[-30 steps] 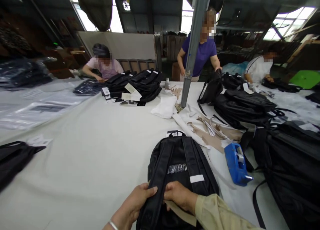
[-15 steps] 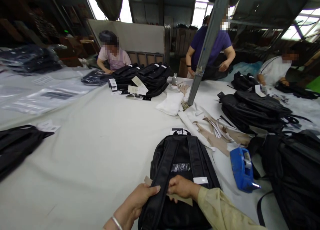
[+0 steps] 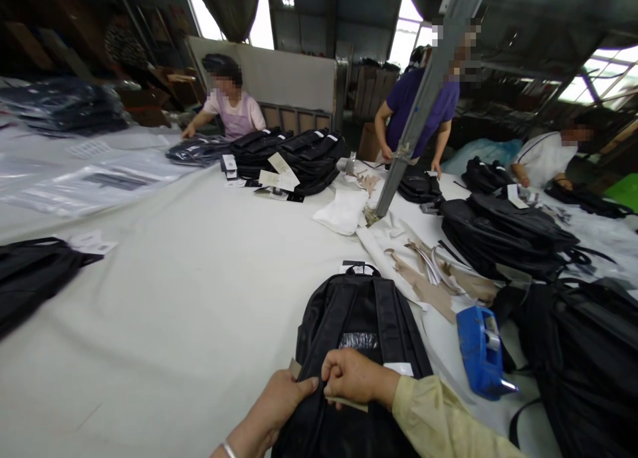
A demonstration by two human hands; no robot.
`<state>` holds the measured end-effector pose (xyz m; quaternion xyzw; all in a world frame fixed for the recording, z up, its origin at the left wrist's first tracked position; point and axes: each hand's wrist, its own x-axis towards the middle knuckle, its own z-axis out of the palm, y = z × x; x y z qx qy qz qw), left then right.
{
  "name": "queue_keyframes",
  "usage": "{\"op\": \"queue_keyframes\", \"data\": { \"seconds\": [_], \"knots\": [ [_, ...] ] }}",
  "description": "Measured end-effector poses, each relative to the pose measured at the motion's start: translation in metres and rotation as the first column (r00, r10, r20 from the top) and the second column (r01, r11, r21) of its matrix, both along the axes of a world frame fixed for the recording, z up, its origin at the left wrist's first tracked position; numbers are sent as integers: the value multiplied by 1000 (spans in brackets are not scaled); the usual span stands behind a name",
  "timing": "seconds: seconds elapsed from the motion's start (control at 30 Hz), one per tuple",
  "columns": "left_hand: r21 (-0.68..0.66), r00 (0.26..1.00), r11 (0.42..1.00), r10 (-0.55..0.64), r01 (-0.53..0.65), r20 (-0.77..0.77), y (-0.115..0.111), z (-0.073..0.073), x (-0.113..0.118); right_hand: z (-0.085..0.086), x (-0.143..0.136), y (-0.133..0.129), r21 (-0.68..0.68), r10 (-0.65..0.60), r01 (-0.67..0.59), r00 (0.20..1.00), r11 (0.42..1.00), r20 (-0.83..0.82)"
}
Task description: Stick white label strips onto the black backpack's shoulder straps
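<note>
A black backpack lies on the table in front of me, straps facing up, its top handle pointing away. My left hand is closed on the left shoulder strap, thumb on top. A bit of brown paper sticks out beside that strap. My right hand is closed at the strap's inner edge, with a brown paper strip showing beneath its fingers. Part of the paper is hidden by the strap and hand. A white label wraps the right strap, and clear tape shows on the back panel.
A blue tape dispenser stands right of the backpack, near more black backpacks. Brown paper scraps lie by a metal post. Another black bag is at left. Co-workers stand across the table.
My right hand has shifted slightly left and turned, and less of the paper strip shows. A co-worker in purple has lowered a black bag onto the table. The view has tilted slightly.
</note>
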<state>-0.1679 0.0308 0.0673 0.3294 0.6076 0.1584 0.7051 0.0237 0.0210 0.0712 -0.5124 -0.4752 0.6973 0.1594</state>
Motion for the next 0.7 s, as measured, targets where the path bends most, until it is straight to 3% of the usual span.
{"op": "queue_keyframes", "data": {
  "seconds": [0.13,0.27,0.43,0.57,0.7],
  "knots": [
    [-17,1000,1000,3,-3,9,-2,-2,-3,-17,0,-10,-63,-86,82,994,995,-63],
    [-32,999,999,7,-6,38,-3,-8,-1,-32,1,-21,-53,-201,197,976,979,-84],
    [-40,1000,999,-11,11,13,-2,-9,-3,-42,-1,-29,-30,-254,252,958,967,-133],
    [-13,999,999,-46,46,1,-2,-7,-5,-41,0,-29,2,-286,288,951,958,-117],
    [62,994,993,-96,99,-57,2,-5,-3,-24,-2,-12,-66,-205,198,970,978,-128]
  ]
}}
